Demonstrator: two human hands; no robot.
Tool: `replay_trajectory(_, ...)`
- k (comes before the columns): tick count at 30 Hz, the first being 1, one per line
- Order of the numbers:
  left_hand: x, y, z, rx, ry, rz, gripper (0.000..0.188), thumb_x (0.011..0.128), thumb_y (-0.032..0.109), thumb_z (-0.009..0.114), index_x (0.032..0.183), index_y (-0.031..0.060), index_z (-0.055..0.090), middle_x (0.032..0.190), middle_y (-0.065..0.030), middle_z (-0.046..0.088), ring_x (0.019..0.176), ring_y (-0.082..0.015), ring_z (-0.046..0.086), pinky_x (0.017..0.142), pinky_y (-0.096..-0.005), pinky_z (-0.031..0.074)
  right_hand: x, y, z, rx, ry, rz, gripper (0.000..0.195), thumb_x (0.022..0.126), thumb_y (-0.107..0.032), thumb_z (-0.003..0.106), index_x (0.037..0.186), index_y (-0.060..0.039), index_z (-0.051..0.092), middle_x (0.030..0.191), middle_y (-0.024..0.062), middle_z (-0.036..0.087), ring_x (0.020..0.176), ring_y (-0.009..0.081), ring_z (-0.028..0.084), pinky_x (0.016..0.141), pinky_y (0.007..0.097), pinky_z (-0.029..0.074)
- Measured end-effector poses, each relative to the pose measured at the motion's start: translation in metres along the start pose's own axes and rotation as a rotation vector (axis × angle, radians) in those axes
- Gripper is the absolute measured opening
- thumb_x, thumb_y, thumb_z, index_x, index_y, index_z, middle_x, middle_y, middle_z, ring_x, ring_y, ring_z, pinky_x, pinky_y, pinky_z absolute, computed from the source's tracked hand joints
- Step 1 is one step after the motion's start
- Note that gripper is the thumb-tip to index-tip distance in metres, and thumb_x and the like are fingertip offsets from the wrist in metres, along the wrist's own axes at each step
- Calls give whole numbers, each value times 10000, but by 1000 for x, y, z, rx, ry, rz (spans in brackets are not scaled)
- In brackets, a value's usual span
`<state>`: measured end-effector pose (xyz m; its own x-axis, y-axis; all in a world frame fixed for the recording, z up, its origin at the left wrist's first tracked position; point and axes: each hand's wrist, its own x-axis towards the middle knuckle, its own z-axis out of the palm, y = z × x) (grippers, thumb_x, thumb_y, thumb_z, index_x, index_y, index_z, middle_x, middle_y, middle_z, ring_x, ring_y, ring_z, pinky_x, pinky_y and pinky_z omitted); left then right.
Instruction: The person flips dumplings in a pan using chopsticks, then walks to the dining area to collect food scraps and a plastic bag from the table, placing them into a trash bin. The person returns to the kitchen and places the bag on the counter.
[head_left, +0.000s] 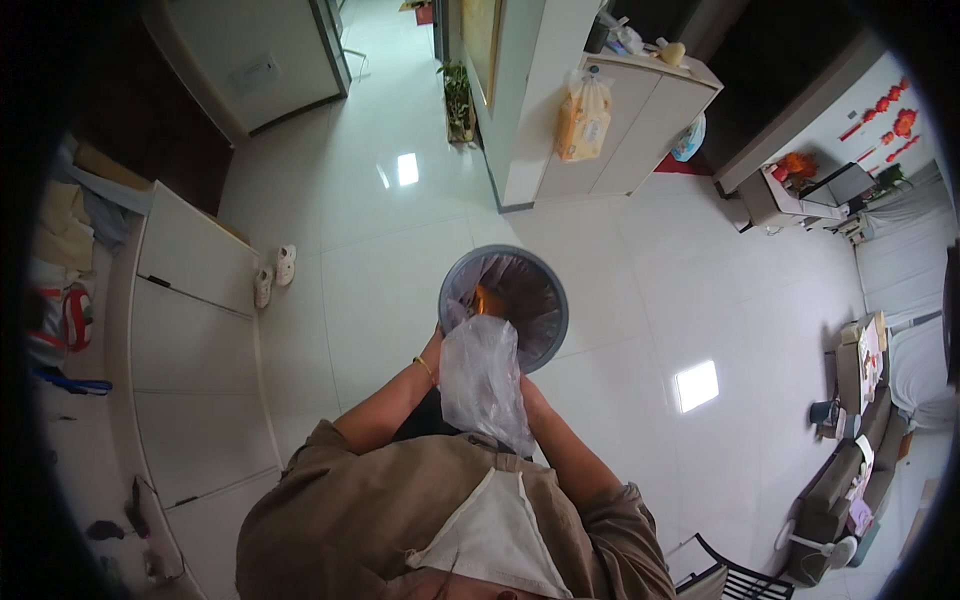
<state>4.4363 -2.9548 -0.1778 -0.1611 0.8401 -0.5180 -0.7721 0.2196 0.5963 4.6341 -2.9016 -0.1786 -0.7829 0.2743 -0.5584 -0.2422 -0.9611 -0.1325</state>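
Observation:
A round grey trash bin (561, 330) is in front of me, its open top facing up. Inside it are a thin plastic liner (529, 307) and a shiny orange wrapper (489, 301). A translucent plastic bag (481, 375) lies over the bin's near rim and hangs towards my body. My left hand (434, 346) is against the bin's near-left outer wall, seemingly gripping it, with the fingertips hidden. At the right edge of the bag, just below the rim, is my right hand (529, 390). Bag and bin cover its fingers, so its grip does not show.
A pale cabinet (202, 337) stands at left with clogs (274, 274) beside it. Ahead are a wall corner (517, 180), a planter (459, 109) and a cabinet with a hanging tissue pack (583, 124). A chair (720, 574), fan (832, 551) and sofa (832, 487) are at right.

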Motion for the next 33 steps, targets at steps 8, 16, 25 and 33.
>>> replay_trajectory(8,113,-2,48,6,-77,22,306,931,124,582,1233,82,552,1142,-44,618,1001,-156,613,869,-313,530,61,-99,-48,26,86,6,479,973,-356,478,1316,-22,486,1207,147,599,1085,287,598,933,416,505)
replay_trajectory(16,265,11,60,-230,-85,-247,487,993,472,410,1307,120,530,1221,-49,607,1064,-198,606,930,-383,501,112,-213,-38,38,130,-77,461,979,-365,434,1290,-32,503,1195,142,599,1077,299,596,929,421,505)
replay_trajectory(25,385,90,109,781,-247,-109,730,952,439,503,1509,175,112,1437,-79,417,1316,-245,411,1067,-443,368,164,-330,-11,119,111,-130,478,980,-368,415,1333,-51,468,1277,151,549,1140,316,559,970,451,479)
replay_trajectory(33,401,131,160,0,-75,-530,778,895,693,389,1505,258,179,1495,-89,339,1337,-290,373,1002,-504,396,235,-413,-26,60,170,-214,509,984,-406,384,1376,-86,434,1343,131,508,1177,334,532,987,479,461)
